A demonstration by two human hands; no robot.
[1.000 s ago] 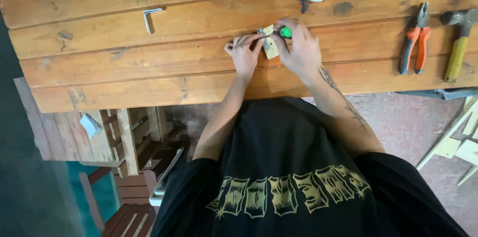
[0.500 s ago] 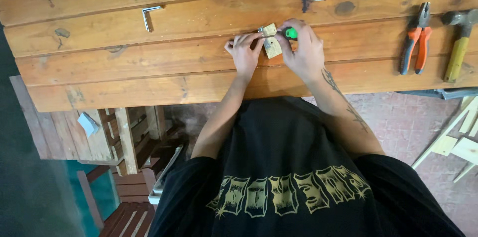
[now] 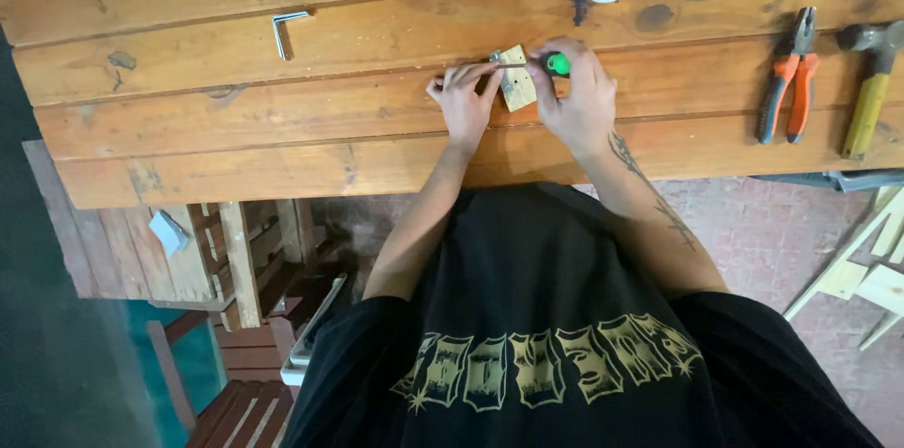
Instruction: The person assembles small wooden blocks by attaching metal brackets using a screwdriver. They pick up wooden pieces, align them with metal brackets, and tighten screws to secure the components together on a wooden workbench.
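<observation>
Here our left hand (image 3: 463, 100) pinches the screwdriver (image 3: 527, 65) shaft near its tip w/ fingers pressed together, right hand (image 3: 582, 98) curled round the green handle, shaft lying left-right across the small block (image 3: 517, 88) between both hands on the bench (image 3: 282, 128), pliers (image 3: 789, 81) & hammer (image 3: 871, 81) farther right.

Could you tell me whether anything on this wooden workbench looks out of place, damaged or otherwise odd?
Nothing looks wrong. The left hand steadies a small wooden block while the right hand holds a green-handled screwdriver across it. The workbench has dark stains only. The pliers, hammer and hex key lie tidily apart.
</observation>
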